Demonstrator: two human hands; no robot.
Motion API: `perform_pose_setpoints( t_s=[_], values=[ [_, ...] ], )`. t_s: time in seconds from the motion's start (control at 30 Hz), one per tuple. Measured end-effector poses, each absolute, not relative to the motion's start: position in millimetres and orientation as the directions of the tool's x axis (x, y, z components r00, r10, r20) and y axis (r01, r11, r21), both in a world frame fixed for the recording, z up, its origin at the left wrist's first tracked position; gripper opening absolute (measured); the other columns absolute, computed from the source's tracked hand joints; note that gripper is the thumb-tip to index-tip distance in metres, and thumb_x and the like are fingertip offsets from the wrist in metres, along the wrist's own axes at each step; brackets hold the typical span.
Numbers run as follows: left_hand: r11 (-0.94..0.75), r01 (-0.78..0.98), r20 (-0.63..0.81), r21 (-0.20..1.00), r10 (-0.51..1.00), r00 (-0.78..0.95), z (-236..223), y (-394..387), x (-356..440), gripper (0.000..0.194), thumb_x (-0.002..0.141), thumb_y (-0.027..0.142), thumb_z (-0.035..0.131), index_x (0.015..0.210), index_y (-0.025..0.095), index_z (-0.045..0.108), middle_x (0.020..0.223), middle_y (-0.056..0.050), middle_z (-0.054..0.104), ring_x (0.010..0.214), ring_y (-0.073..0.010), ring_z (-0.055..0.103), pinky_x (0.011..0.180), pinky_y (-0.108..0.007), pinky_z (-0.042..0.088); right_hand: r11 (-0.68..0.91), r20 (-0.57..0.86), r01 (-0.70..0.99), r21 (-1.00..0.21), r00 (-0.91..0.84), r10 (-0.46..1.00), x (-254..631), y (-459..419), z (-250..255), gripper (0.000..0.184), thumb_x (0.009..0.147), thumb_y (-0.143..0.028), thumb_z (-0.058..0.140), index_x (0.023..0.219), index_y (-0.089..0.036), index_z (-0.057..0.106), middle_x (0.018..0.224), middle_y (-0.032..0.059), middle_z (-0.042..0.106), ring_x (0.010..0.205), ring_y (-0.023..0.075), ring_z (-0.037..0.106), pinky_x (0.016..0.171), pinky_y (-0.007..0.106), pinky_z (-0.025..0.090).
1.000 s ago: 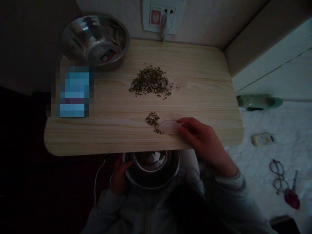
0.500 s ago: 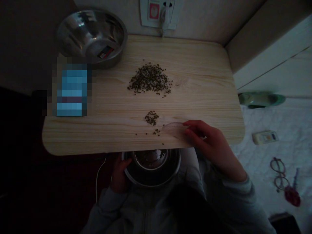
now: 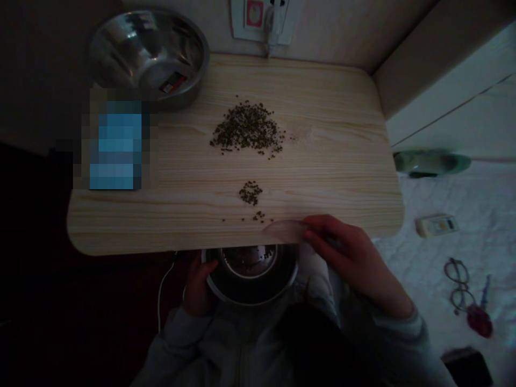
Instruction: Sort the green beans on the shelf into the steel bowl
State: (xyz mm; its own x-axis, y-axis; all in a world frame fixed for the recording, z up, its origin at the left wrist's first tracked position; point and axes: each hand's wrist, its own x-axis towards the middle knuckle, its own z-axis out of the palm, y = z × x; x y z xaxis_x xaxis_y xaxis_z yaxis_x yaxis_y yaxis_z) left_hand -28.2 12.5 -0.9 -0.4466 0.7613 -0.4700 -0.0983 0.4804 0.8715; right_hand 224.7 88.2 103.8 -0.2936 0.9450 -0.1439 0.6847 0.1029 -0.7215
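My right hand (image 3: 349, 258) pinches a thin translucent scraper (image 3: 284, 231) whose edge lies at the near edge of the wooden table (image 3: 330, 134). My left hand (image 3: 196, 287) grips the rim of a small steel bowl (image 3: 252, 274) held just under that table edge; dark seeds lie inside the bowl. A small cluster of seeds (image 3: 250, 192) sits just beyond the scraper, with a few stray ones near it. A larger pile of seeds (image 3: 246, 128) lies at the table's middle.
A big empty steel bowl (image 3: 147, 51) stands at the far left corner. A blurred blue object (image 3: 115, 145) lies at the left. A wall socket with a plug (image 3: 264, 19) is behind. On the white surface to the right lie glasses (image 3: 457, 285), a small remote (image 3: 437, 224) and a green object (image 3: 431, 163).
My right hand has drawn the scraper toward me, from beside the small seed cluster to the table's near edge. Some seeds from that cluster are gone from the table. The left hand keeps the bowl still.
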Motion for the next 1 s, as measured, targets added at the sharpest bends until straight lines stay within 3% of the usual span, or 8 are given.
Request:
perform_pose_setpoints(
  t_s=[0.1, 0.17, 0.5, 0.7, 1.0],
  values=[
    [0.502, -0.160, -0.520, 0.850, 0.749, -0.411, -6.0, 10.3, -27.2, 0.010, 0.047, 0.022, 0.068, 0.054, 0.025, 0.063, 0.083, -0.003, 0.066, 0.107, -0.0321, 0.053, 0.094, -0.043, 0.038, 0.032, -0.110, 0.729, -0.684, -0.146, 0.983, 232.4, 94.7, 101.5, 0.021, 0.084, -0.031, 0.049, 0.100, -0.019, 0.058, 0.078, 0.0036, 0.066, 0.065, 0.0153, 0.060, 0.053, 0.025, 0.047],
    [0.520, -0.185, -0.548, 0.834, 0.741, -0.389, -10.7, 8.3, -27.3, 0.009, 0.050, 0.023, 0.067, 0.058, 0.025, 0.064, 0.085, -0.003, 0.067, 0.106, -0.0321, 0.053, 0.093, -0.043, 0.039, 0.015, -0.125, 0.733, -0.680, -0.137, 0.983, 235.5, 97.4, 99.8, 0.022, 0.085, -0.032, 0.049, 0.100, -0.020, 0.057, 0.077, 0.0035, 0.066, 0.065, 0.0159, 0.060, 0.054, 0.026, 0.047],
    [0.518, -0.256, -0.577, 0.816, 0.718, -0.390, -2.5, 15.8, -22.2, 0.014, 0.054, 0.027, 0.065, 0.068, 0.023, 0.067, 0.084, -0.004, 0.068, 0.099, -0.0308, 0.057, 0.088, -0.043, 0.043, 0.131, -0.158, 0.663, -0.737, -0.358, 0.920, 218.1, 88.9, 101.0, 0.019, 0.086, -0.023, 0.047, 0.101, -0.019, 0.057, 0.086, 0.0043, 0.067, 0.073, 0.0149, 0.062, 0.065, 0.027, 0.049],
    [0.472, -0.218, -0.517, 0.854, 0.732, -0.443, -7.8, 14.1, -28.7, 0.009, 0.050, 0.022, 0.067, 0.058, 0.026, 0.064, 0.085, -0.002, 0.067, 0.103, -0.0300, 0.055, 0.090, -0.041, 0.042, 0.117, -0.118, 0.670, -0.733, -0.295, 0.948, 211.4, 95.2, 100.1, 0.020, 0.085, -0.026, 0.047, 0.101, -0.019, 0.057, 0.075, 0.0026, 0.065, 0.062, 0.0135, 0.059, 0.053, 0.023, 0.047],
    [0.519, -0.296, -0.598, 0.802, 0.703, -0.386, -4.3, 15.6, -26.8, 0.010, 0.056, 0.028, 0.064, 0.065, 0.023, 0.066, 0.084, -0.003, 0.067, 0.097, -0.0297, 0.058, 0.086, -0.042, 0.043, 0.160, -0.153, 0.631, -0.759, -0.411, 0.899, 198.3, 90.4, 99.6, 0.019, 0.086, -0.023, 0.045, 0.102, -0.019, 0.056, 0.082, 0.0028, 0.066, 0.068, 0.0127, 0.060, 0.059, 0.024, 0.048]
  ],
)
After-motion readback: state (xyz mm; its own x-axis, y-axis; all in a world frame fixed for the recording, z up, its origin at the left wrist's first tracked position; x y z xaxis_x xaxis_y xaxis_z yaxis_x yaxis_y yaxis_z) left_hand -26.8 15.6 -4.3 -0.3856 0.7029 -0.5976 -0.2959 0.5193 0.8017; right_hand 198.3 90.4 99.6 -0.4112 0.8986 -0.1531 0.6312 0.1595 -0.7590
